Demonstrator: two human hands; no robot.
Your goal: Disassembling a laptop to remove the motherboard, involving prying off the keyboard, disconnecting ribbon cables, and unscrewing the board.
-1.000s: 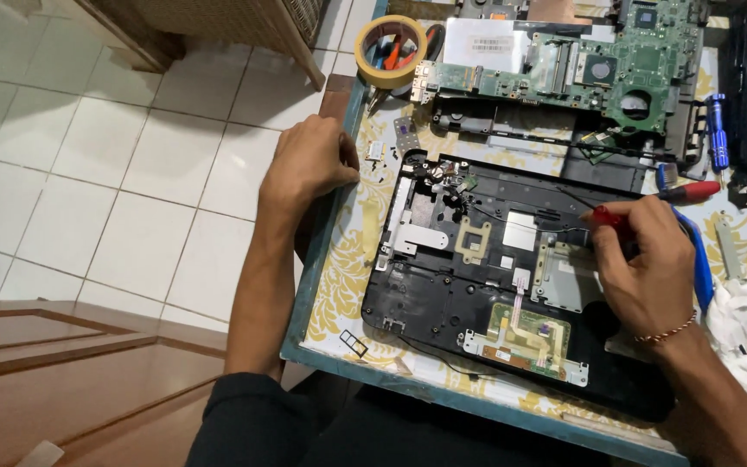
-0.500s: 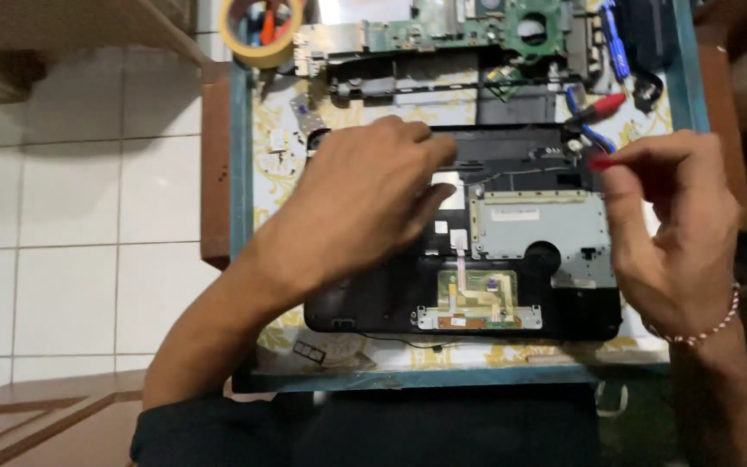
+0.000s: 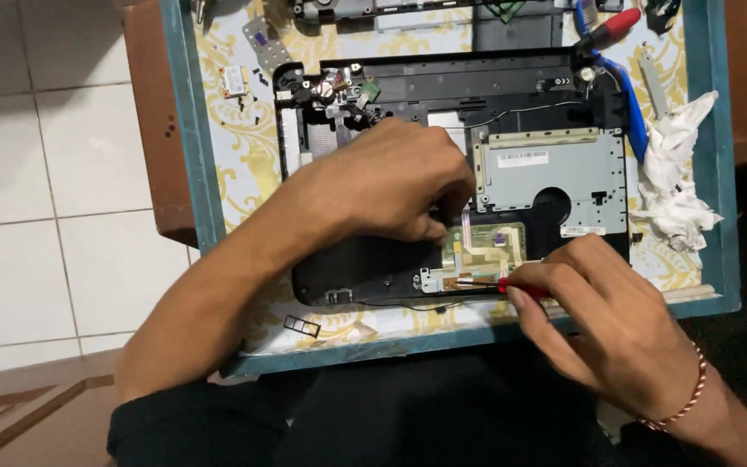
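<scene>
Seen from above, a tabletop (image 3: 185, 130) with a teal rim and a yellow-patterned cover carries an opened black laptop shell (image 3: 365, 259), lying flat at its centre. The left hand (image 3: 382, 186) rests across the shell's middle, fingers curled and pressing down near a small gold-coloured circuit board (image 3: 482, 246), apparently to steady it; its grip closes on nothing visible. Right of the board sits a grey metal plate (image 3: 555, 169). The right hand (image 3: 603, 316) pinches a red-handled screwdriver (image 3: 512, 285), its tip laid against the board's lower edge. Crumpled white tissue (image 3: 676, 182) lies far right.
</scene>
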